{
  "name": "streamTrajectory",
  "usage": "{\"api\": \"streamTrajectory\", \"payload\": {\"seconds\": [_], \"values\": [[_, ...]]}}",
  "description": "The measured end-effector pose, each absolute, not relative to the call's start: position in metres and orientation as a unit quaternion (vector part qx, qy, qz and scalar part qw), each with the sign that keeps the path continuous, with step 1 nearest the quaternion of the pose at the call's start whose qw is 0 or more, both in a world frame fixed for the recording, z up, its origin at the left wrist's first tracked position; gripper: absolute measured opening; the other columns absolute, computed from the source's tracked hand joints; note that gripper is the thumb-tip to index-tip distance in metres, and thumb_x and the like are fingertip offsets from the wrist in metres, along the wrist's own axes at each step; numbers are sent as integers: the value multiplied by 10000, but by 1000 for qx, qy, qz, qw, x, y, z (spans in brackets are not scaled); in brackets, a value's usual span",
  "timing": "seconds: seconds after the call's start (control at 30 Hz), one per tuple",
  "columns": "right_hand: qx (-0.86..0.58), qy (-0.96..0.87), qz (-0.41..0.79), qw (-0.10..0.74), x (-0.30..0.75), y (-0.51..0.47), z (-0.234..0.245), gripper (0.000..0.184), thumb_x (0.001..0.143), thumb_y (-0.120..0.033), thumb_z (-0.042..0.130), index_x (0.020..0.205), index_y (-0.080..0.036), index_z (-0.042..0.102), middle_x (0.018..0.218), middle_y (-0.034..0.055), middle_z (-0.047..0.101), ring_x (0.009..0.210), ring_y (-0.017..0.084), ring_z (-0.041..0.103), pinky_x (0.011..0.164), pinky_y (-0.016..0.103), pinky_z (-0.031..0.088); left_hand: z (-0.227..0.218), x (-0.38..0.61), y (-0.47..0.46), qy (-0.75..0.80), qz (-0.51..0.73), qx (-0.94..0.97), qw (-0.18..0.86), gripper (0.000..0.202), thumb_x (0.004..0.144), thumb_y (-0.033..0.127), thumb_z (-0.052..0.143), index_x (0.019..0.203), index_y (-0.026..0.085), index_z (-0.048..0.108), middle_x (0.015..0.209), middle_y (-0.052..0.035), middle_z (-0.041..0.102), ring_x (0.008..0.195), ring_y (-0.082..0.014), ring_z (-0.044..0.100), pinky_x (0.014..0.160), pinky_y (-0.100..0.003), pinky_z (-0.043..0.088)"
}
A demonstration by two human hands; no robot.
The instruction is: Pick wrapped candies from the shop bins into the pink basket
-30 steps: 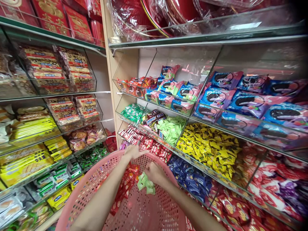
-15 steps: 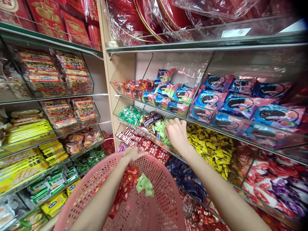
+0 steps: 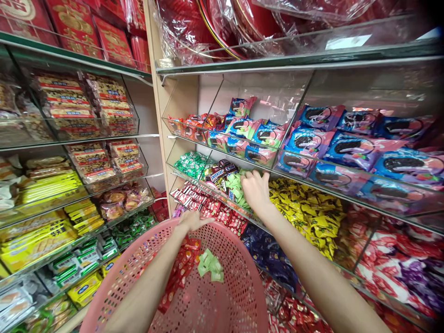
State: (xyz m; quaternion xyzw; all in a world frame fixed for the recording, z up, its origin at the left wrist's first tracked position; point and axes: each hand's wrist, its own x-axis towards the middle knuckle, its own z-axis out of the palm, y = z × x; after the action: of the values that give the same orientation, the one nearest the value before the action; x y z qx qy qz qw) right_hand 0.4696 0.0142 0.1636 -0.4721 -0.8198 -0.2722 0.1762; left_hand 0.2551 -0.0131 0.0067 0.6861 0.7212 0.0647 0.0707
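Note:
My left hand (image 3: 190, 220) is closed over the far rim of a pink plastic basket (image 3: 239, 259), its thumb lying along the edge. Inside the basket lie red-wrapped sweets (image 3: 180, 273) and a small heap of light-green wrapped candies (image 3: 211, 265). My right hand (image 3: 255, 189) reaches into a clear shelf bin, its fingers curled down onto more light-green candies (image 3: 236, 185); the fingertips are mostly hidden. Just left of that hand in the same bin are Snickers bars (image 3: 217, 174).
Green-wrapped sweets (image 3: 190, 164) fill the bin to the left, yellow packets (image 3: 305, 212) the one to the right. A shelf of blue-and-pink cookie packs (image 3: 308, 138) hangs close above my right hand. Red packets (image 3: 225, 217) and dark blue ones (image 3: 270, 249) lie below.
The view has shifted slightly, so the shelves appear a little further right. My right hand stays among the light-green candies, fingers slightly lower. My left hand keeps its hold on the basket.

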Motion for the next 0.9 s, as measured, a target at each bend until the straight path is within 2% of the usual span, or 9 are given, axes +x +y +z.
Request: {"api": "streamTrajectory", "payload": {"seconds": [0.17,0.3,0.4,0.5,0.57,0.7,0.8,0.9], "values": [[-459,-822,-276,192,473,15,160,264,852,-120,372,781,-156,623,846,106,595,882,246,420,829,455,219,7,255,-15,726,70,680,78,723,644,805,220,618,188,595,675,-103,650,693,-264,619,613,-311,418],[-415,-831,-256,268,467,-8,159,237,876,-171,384,956,-178,607,926,97,582,913,232,401,831,411,235,6,255,-14,725,59,682,70,718,661,789,210,621,189,602,685,-107,654,696,-271,620,615,-323,424],[-346,-866,-183,310,454,-38,150,252,884,-219,404,1072,-208,571,978,74,566,922,206,417,795,339,282,5,256,-12,725,46,684,66,719,675,775,205,646,184,614,712,-119,661,707,-287,621,611,-338,427],[-317,-897,-41,306,439,-61,121,236,884,-251,406,993,-220,613,908,51,571,851,169,464,731,284,328,7,259,-12,724,44,685,70,680,700,737,247,746,182,636,779,-123,670,748,-283,621,636,-337,426],[-329,-899,98,271,431,-64,90,205,860,-238,444,866,-199,646,829,41,584,775,145,497,686,255,354,10,260,-14,722,46,686,81,653,709,720,272,774,184,639,776,-109,672,740,-256,621,649,-317,424],[-402,-812,411,97,423,-55,25,137,721,-107,554,595,-141,597,570,-8,566,529,87,487,549,207,369,16,260,-19,722,54,684,90,710,680,771,234,694,179,626,709,-96,660,684,-240,615,636,-310,422],[-428,-759,489,31,417,-50,-4,162,672,-52,542,534,-137,545,442,-42,511,427,72,475,477,187,385,18,260,-20,721,59,686,81,751,652,802,201,664,179,619,705,-107,656,694,-267,615,622,-324,420],[-435,-724,535,-5,410,-51,-18,173,674,-47,524,534,-147,512,411,-55,504,421,82,526,461,183,437,17,260,-20,721,59,686,79,755,649,806,194,660,184,621,705,-107,658,696,-271,617,621,-326,421]]}}
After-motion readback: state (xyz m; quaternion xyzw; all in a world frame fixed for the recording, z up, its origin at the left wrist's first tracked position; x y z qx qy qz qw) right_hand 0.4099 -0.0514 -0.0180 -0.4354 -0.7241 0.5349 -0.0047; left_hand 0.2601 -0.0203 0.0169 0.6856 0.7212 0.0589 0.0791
